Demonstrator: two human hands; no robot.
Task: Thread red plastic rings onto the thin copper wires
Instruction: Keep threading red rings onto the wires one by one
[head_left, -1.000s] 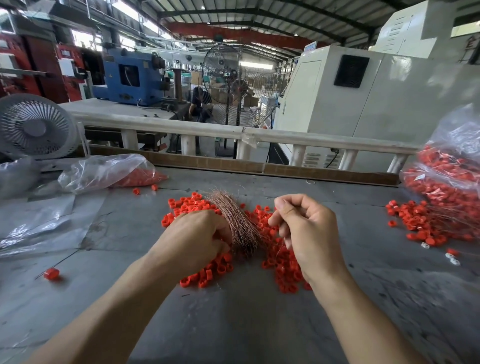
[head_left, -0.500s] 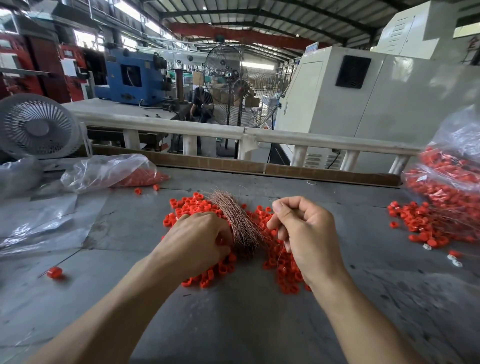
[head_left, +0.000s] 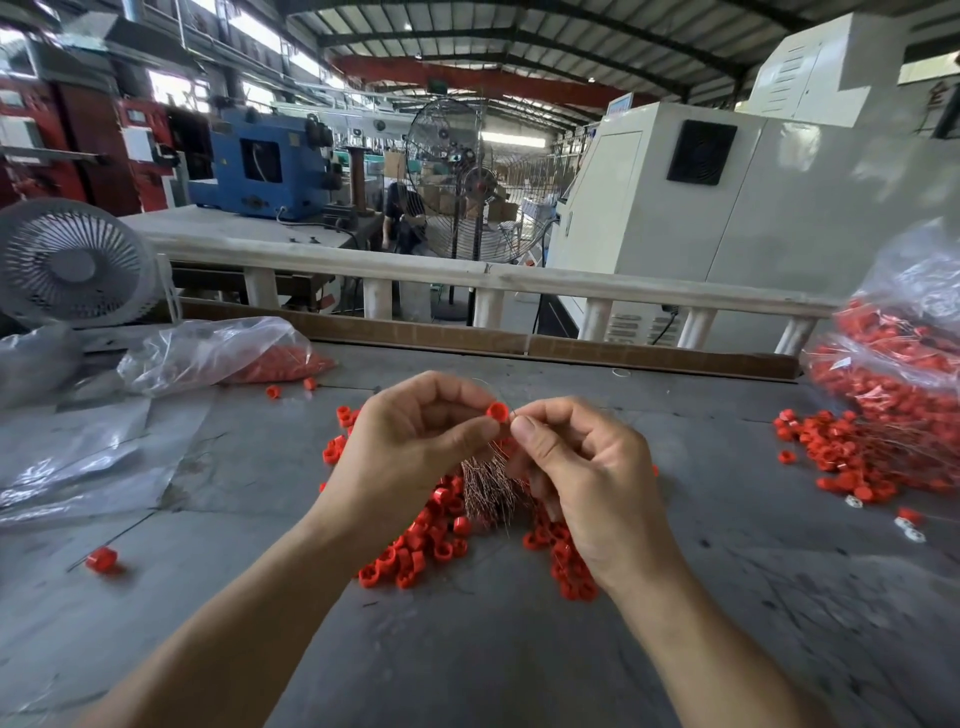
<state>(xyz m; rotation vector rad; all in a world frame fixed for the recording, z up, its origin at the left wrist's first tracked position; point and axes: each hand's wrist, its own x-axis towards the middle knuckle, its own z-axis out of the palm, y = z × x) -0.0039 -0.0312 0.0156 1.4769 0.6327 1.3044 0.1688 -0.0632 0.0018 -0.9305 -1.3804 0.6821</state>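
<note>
Now | our left hand (head_left: 415, 441) pinches a ring (head_left: 497, 411) above the worktop (head_left: 467, 649) | right hand (head_left: 582, 467) pinches a wire (head_left: 511, 415) at its hole, lined up for threading | spare wires (head_left: 491, 486) below

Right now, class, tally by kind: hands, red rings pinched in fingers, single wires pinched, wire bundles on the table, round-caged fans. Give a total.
Hands: 2 (left hand, right hand)
Red ring pinched: 1
Single wire pinched: 1
Wire bundle: 1
Round-caged fans: 2 (small fan, standing fan)
Total: 7
</note>
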